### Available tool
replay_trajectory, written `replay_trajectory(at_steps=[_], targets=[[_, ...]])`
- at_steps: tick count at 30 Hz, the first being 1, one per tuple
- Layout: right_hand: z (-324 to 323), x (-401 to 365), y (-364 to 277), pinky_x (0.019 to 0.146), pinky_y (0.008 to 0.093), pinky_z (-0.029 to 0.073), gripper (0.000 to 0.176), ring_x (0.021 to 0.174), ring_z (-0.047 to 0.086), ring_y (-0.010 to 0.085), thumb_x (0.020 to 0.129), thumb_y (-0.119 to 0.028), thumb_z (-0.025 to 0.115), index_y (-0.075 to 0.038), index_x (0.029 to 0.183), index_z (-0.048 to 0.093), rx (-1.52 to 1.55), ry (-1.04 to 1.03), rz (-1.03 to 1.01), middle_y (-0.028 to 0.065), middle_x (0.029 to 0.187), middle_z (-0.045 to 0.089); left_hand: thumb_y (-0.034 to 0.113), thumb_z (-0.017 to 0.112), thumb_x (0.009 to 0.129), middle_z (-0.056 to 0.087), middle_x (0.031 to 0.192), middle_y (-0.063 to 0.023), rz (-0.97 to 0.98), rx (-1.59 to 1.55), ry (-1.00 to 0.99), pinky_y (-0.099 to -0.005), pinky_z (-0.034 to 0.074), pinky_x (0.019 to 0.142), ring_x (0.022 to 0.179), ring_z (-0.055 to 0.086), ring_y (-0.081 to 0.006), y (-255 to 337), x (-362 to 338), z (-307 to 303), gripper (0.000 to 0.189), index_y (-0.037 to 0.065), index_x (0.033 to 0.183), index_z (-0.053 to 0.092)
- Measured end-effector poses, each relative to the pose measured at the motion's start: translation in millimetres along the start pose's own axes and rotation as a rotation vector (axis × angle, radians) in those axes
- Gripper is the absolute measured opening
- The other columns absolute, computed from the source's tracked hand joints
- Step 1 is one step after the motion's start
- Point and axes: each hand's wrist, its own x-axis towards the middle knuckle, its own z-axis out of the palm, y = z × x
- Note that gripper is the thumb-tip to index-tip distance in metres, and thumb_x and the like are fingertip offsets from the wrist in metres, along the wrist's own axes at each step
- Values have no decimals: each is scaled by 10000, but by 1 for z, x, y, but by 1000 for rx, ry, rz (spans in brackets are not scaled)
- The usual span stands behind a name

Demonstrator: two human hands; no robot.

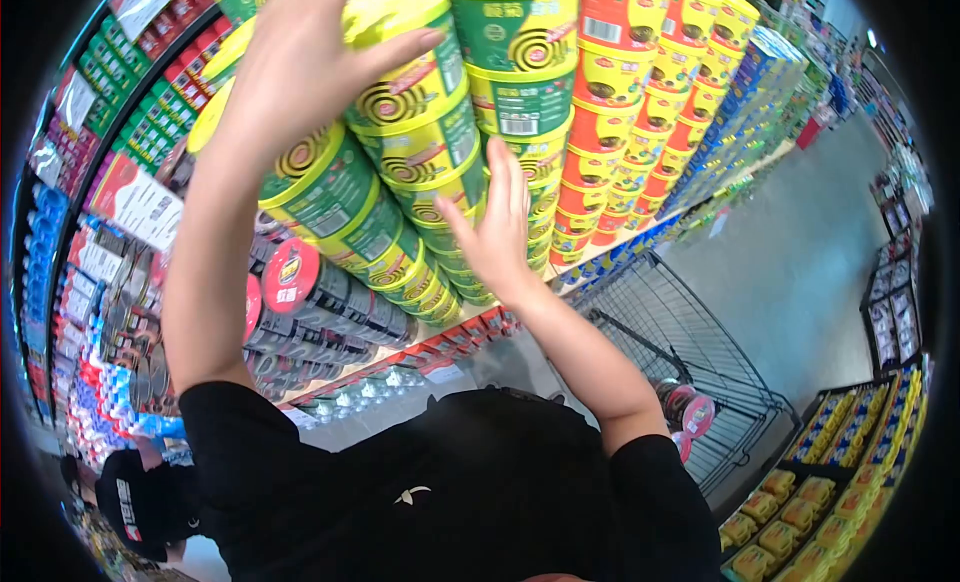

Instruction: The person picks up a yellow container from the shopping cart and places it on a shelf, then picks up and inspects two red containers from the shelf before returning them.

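Note:
My left hand (305,67) is raised at the top of the stacked green-and-yellow tubs (395,102), which carry a black spiral picture. Its thumb stretches out across the lid of one tub, and the fingertips run out of the top of the view. Lower down, my right hand (497,237) lies against the side of the stacks, its fingers extended upward and apart. Beside it stands another column of green tubs (515,42) with yellow lids.
Red-and-yellow tubs (605,72) rise in columns to the right. Cans with pink lids (292,274) stand on the left. A wire shopping cart (700,322) holds some pink-lidded containers (697,414). A person in black (145,502) is at lower left. Yellow packs (800,517) fill a lower-right shelf.

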Motion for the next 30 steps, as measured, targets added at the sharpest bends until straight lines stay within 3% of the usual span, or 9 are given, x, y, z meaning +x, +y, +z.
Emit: replay_trajectory(at_steps=[3,6,8,10,12,15,18,23,30], targets=[[-34,-72,41,1122,528,341,749,1365,407,441,865,-262,762,-4,1475,413,-90,-158,74,255,1479,412,179,725,888,543,1458,-205,-4,-412,183,-446,386,1127,1354,519,-320,59,-69,-4,633,9,1451,493],[-75,-181,108,1122,521,359,681,1364,413,450,851,-218,765,-19,1431,469,-283,-265,323,243,1461,436,147,826,754,611,1361,-238,108,-802,-61,-458,449,1058,1254,606,-348,95,-147,26,659,-29,1335,568],[-116,-265,149,1104,545,376,697,1368,413,453,833,-282,786,-34,1413,490,-544,-350,526,243,1464,438,119,823,783,652,1286,-209,-24,-925,-389,-397,499,991,1183,642,-313,117,-190,63,561,-28,1281,610],[-169,-316,160,1093,571,378,738,1380,402,452,823,-417,779,-65,1412,508,-817,-486,745,240,1478,433,62,796,822,669,1211,-189,-478,-1057,-623,-346,518,938,1093,668,-291,141,-231,102,443,-28,1227,644],[-210,-375,172,1085,591,375,792,1360,437,455,826,-557,739,-91,1423,507,-1087,-561,867,238,1443,491,35,761,860,684,1138,-170,-480,-1030,-510,-343,528,897,1022,674,-266,153,-287,150,406,-27,1242,638],[-265,-402,162,1083,604,368,804,1319,498,450,830,-642,699,-108,1405,525,-844,-880,1334,228,1390,559,75,741,906,705,1069,-111,-746,-1171,-644,-293,544,803,913,669,-166,168,-332,179,424,11,1308,622],[-284,-431,149,1064,590,395,803,1290,537,435,824,-686,681,-126,1382,541,-758,-847,1373,222,1384,577,108,728,930,707,1070,-102,-754,-1147,-748,-272,546,786,890,670,-135,171,-338,185,421,27,1328,617],[-267,-440,159,924,546,487,653,1072,683,388,921,-708,512,-153,1227,672,-892,-719,1433,178,1129,725,103,723,935,703,1102,-113,-777,-1196,-795,-282,549,839,944,674,-148,166,-340,185,447,12,1352,591],[-255,-441,141,874,521,495,581,1029,701,359,961,-667,480,-166,1143,711,-971,-653,1390,154,1060,743,58,698,944,680,1191,-153,-717,-1306,-677,-307,543,917,1062,665,-184,154,-360,180,482,-23,1390,535]])
